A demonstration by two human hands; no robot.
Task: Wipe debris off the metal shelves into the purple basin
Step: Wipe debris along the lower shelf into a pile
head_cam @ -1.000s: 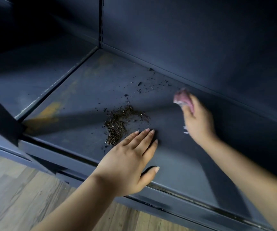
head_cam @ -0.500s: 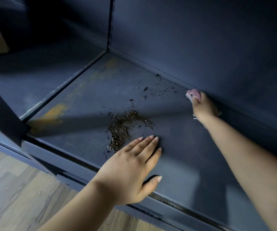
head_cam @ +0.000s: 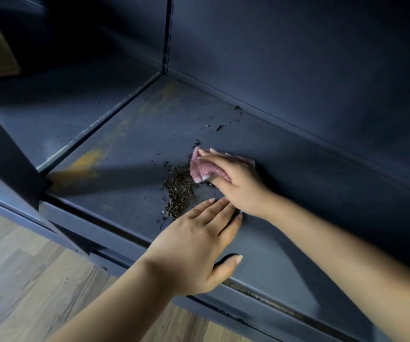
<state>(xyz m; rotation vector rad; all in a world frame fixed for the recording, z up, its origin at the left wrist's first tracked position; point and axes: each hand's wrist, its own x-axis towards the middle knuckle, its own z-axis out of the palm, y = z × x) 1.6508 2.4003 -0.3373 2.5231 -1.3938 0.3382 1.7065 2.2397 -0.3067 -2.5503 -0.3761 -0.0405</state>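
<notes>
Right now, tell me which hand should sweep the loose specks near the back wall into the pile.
Probably the right hand: it grips the pink cloth beside the debris pile, nearer the stray specks. The left hand lies flat, empty, near the shelf front.

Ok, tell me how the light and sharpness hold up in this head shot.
Head view: dim overall, and a lit band crosses the metal shelf. The debris pile, pink cloth, right hand and left hand are sharp. The back panel is dark. The forearms soften toward the frame edge. No glare.
</notes>
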